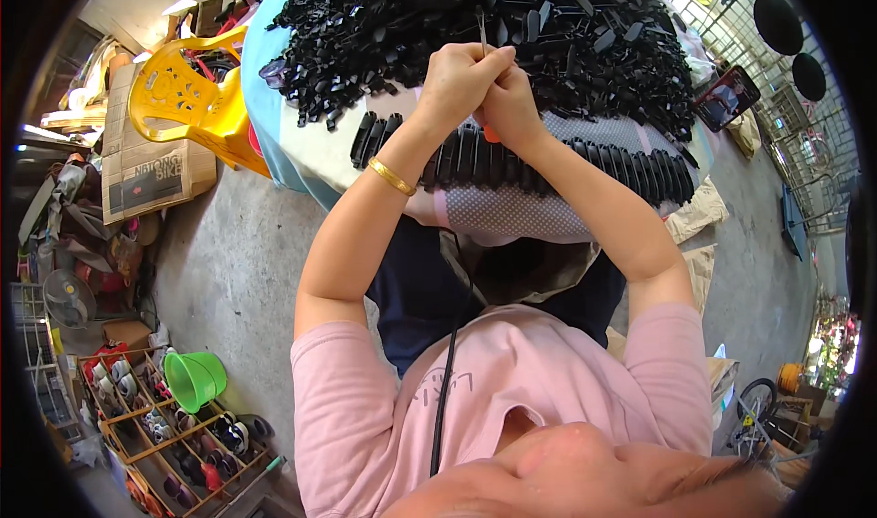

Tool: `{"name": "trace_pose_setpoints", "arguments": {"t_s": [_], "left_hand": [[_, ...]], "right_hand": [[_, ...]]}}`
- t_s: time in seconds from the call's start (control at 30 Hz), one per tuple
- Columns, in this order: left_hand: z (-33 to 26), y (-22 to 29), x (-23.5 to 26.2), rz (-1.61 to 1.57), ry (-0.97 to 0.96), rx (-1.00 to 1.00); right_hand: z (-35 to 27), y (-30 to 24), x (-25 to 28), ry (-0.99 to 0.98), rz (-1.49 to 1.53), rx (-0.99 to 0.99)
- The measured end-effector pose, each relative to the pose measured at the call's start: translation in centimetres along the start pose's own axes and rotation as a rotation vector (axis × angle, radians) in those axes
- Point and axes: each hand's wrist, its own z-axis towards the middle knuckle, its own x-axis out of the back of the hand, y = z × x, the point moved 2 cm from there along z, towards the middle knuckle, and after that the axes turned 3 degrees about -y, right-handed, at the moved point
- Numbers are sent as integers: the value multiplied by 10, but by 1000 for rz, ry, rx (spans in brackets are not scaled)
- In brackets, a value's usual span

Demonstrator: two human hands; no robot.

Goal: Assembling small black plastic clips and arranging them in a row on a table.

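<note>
My left hand, with a gold bangle on its wrist, is closed and meets my right hand above the near part of the table. What the left fingers pinch is hidden. My right hand is closed around a pointed tool with an orange handle. Its slim metal tip sticks out beyond the fingers. Beyond both hands spreads a large heap of small black plastic parts. Below them a row of black parts stands side by side along the table's near edge.
The round table wears a light-blue and patterned cloth. A yellow plastic chair and a cardboard box stand at left. A phone is at the table's right edge. A green bucket sits by a shoe rack.
</note>
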Motion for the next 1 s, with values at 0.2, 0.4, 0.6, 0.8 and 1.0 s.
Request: {"name": "trace_pose_setpoints", "arguments": {"t_s": [0.2,0.4,0.6,0.8,1.0], "left_hand": [[-3,0,4,95,110,-157],[2,3,0,111,65,-46],[-3,13,14,81,70,-33],[-4,-5,14,21,102,-83],[0,-20,20,-64,148,-159]], "right_hand": [[-1,1,-11,50,17,126],[1,4,-7,69,90,50],[6,2,-16,1,93,32],[9,17,-15,-5,77,28],[11,21,-23,22,-98,179]]}}
